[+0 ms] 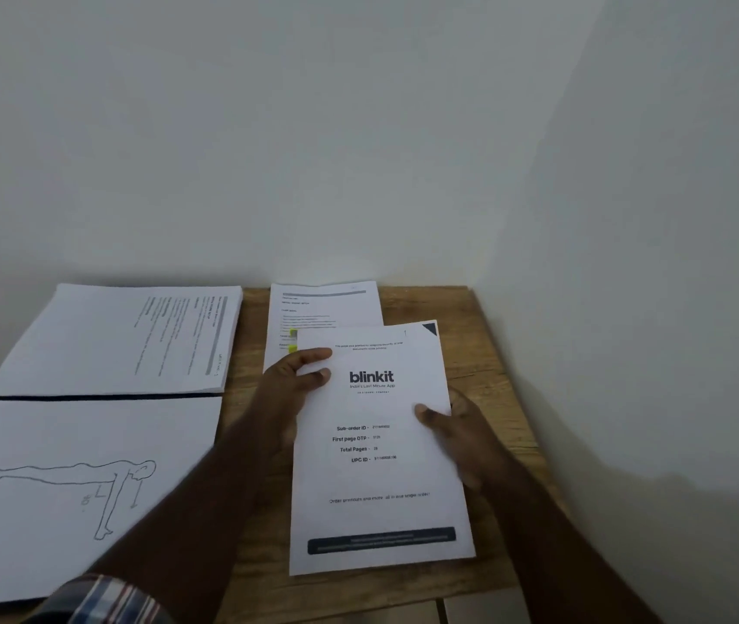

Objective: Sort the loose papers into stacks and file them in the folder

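I hold the blinkit sheet (381, 448) over the wooden table (489, 353), my left hand (288, 389) on its left edge and my right hand (453, 425) on its right edge. Behind the blinkit sheet, partly covered by it, a text page (322, 313) lies on the table. Left of the blinkit sheet sits the drawing sheet (79, 484), and behind that, to the blinkit sheet's far left, the stack of printed pages (124, 340).

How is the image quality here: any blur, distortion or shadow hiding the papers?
Head view: soft, even light, no glare; the drawing sheet at lower left is smeared; table edges bow from the wide lens; the cover sheet reads clearly apart from its smallest print; a soft shadow falls on the right wall.
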